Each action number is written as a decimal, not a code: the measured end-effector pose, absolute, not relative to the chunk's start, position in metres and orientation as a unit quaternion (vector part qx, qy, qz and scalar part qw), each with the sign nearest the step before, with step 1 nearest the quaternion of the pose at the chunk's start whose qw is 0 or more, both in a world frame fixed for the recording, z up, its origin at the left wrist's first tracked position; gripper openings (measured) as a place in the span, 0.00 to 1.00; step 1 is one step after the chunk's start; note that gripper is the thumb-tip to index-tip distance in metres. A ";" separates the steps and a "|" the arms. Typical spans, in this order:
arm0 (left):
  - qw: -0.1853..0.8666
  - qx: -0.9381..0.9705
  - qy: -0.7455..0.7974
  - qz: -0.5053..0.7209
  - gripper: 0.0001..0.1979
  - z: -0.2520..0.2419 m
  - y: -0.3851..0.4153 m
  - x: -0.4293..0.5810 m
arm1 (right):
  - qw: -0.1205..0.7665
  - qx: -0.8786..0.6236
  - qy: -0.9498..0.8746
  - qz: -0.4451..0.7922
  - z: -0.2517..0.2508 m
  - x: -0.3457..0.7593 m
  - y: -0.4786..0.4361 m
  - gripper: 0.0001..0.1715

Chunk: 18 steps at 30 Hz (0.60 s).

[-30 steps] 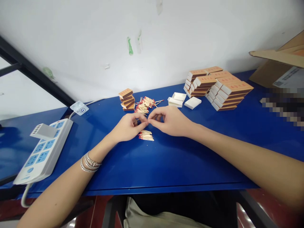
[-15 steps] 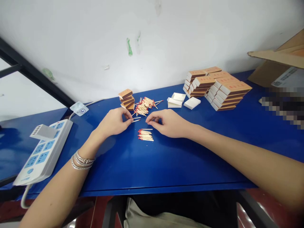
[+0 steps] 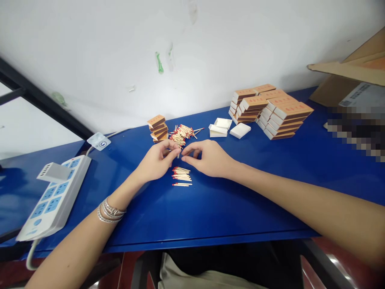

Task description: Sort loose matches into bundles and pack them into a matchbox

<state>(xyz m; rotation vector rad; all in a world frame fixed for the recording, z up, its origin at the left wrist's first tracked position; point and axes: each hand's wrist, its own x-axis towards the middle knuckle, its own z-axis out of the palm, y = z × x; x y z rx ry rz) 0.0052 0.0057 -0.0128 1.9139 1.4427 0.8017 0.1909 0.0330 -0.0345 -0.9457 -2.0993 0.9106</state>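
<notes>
My left hand [image 3: 161, 158] is pinched closed, with a matchstick [image 3: 178, 155] mostly hidden at its fingertips. Just to its right, my right hand [image 3: 212, 158] hovers with thumb and forefinger slightly apart and nothing visible between them. Below the fingertips lies a small row of matchsticks [image 3: 181, 174], red heads pointing left. A couple of matches [image 3: 182, 184] sit a little apart at the near side of that row. Behind both hands is a loose heap of matchsticks [image 3: 180, 136], partly covered by my left fingers.
A short stack of matchboxes [image 3: 157, 127] stands left of the heap. White open matchbox trays [image 3: 218, 131] and another white tray [image 3: 240, 130] lie to the right, before a large stack of matchboxes [image 3: 270, 110]. A power strip [image 3: 57, 196] is at left, a cardboard box [image 3: 337, 92] at right.
My left hand has moved right, its fingertips now close to my right hand's. The matches it held out are now mostly hidden. A couple of matches now lie apart at the row's near side.
</notes>
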 end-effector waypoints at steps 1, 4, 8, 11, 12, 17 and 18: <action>0.336 0.705 0.538 0.319 0.10 -0.014 0.005 0.008 | 0.340 -0.365 -0.788 0.361 -0.035 0.190 0.033 0.07; 0.378 0.686 0.531 0.323 0.11 -0.016 0.004 0.010 | 0.369 -0.372 -0.753 0.397 -0.037 0.187 0.033 0.05; 0.213 0.738 0.582 0.268 0.11 -0.012 0.011 -0.006 | 0.360 -0.377 -0.762 0.385 -0.036 0.190 0.036 0.02; 0.066 0.771 0.600 0.201 0.09 -0.009 0.017 -0.019 | 0.300 -0.340 -0.814 0.363 -0.034 0.195 0.038 0.04; 0.047 0.777 0.601 0.184 0.08 -0.009 0.019 -0.022 | 0.279 -0.321 -0.829 0.363 -0.033 0.196 0.038 0.05; 0.052 0.786 0.597 0.152 0.06 -0.012 0.021 -0.025 | 0.277 -0.273 -0.798 0.461 -0.018 0.197 0.029 0.05; 0.057 0.787 0.594 0.153 0.06 -0.012 0.021 -0.024 | 0.276 -0.254 -0.764 0.525 -0.012 0.195 0.022 0.06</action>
